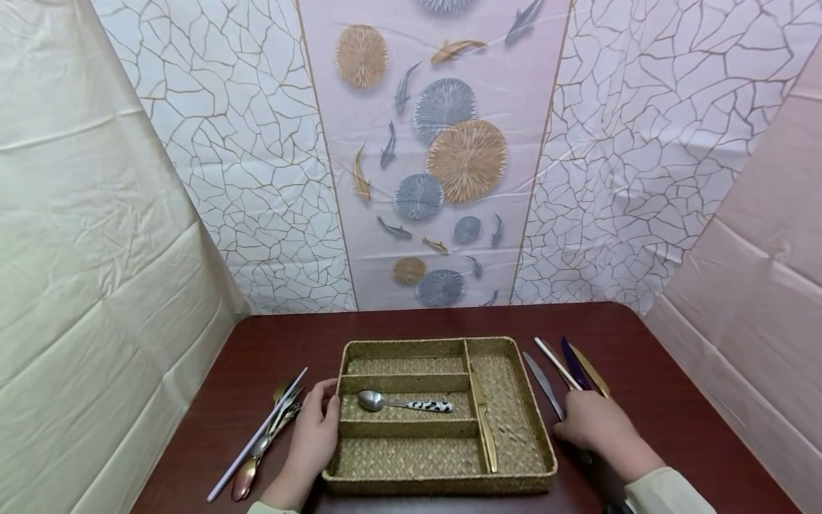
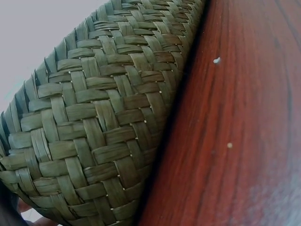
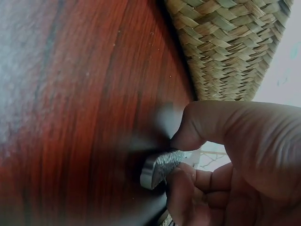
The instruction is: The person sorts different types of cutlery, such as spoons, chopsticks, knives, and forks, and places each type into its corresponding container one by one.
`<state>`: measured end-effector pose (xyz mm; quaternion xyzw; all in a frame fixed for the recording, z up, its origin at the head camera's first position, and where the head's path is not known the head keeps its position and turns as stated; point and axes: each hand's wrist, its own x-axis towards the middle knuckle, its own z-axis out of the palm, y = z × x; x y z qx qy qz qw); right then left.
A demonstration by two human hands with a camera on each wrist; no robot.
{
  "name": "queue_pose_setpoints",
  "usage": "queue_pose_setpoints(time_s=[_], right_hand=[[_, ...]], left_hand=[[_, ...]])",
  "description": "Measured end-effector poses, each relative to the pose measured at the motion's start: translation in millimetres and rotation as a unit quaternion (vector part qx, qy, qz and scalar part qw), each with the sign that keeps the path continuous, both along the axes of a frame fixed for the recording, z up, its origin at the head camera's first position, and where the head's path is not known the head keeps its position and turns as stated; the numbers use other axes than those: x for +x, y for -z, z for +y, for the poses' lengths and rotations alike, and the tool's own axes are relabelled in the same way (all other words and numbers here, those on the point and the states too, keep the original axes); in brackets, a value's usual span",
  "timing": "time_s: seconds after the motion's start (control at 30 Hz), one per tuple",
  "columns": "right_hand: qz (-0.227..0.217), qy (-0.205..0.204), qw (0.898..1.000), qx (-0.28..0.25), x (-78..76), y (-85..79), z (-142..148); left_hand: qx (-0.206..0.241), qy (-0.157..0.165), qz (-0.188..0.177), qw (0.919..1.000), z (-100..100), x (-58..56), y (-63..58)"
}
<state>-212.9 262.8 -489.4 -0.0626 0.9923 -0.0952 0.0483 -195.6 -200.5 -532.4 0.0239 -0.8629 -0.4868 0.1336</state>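
A woven cutlery tray [image 1: 443,488] with several compartments lies on the table. My left hand [image 1: 315,432] grips its left wall, thumb near the rim; the left wrist view shows mostly the weave [image 2: 94,122], with a bit of finger at the lower left corner. Right of the tray, my right hand [image 1: 594,425] pinches a silver table knife [image 1: 544,385] by its handle [image 3: 160,169] between thumb and finger, low over the table. Inside the tray, a spoon [image 1: 379,401] with a black-and-white handle lies in the middle left compartment. A gold knife [image 1: 486,435] lies along the long divider.
Beyond my right hand lie a white stick [image 1: 555,363], a purple knife [image 1: 574,363] and another gold knife [image 1: 591,371]. Left of the tray is a pile of pale sticks [image 1: 257,435], forks [image 1: 290,400] and spoons [image 1: 244,477]. Patterned cloth [image 1: 443,235] hangs behind the table.
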Motion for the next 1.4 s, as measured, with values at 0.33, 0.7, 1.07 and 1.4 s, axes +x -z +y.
queue_pose_setpoints(time_s=[0.33,0.7,1.07,1.4], right_hand=[[0.014,-0.010,1.000,-0.011,-2.5,-0.5,0],[0.000,0.002,1.000,-0.022,-9.0,3.3,1],[0.019,0.029,0.995,-0.090,-10.7,-18.2,-1],[0.061,-0.028,0.987,-0.143,-4.4,-39.5,-29]], left_hand=[[-0.006,0.002,0.010,0.9999,-1,0.3,-2.9],[-0.008,-0.001,0.010,0.9999,-3,-1.8,-5.0],[-0.024,0.000,0.015,0.9996,-3,-0.9,-2.8],[-0.023,-0.007,0.021,0.9995,0,0.3,1.4]])
